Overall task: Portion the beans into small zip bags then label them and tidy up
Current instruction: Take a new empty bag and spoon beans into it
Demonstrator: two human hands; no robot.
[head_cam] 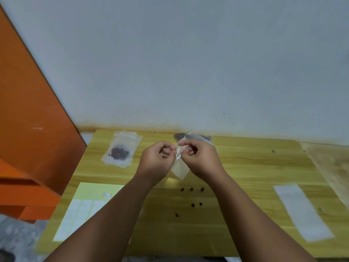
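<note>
- Head view has both of our hands raised over the middle of the wooden table, pinching the top edge of a small empty zip bag between them.
- Our left hand nips the bag's mouth between thumb and forefinger, the other fingers curled in.
- Our right hand nips the same edge from the other side, its thumb and forefinger tips almost meeting the left ones.
- From that grip the clear bag hangs down between our wrists, slightly tilted.
- Below it, six loose beans lie scattered on the table between our forearms.
- Beyond our right hand, a larger plastic bag of beans sits at the far edge by the wall.
- To the far left lies a filled zip bag, flat, with a dark heap of beans inside.
- Near left, a yellow label sheet lies flat under our left forearm.
- At the right, a white strip lies well apart from the rest.
</note>
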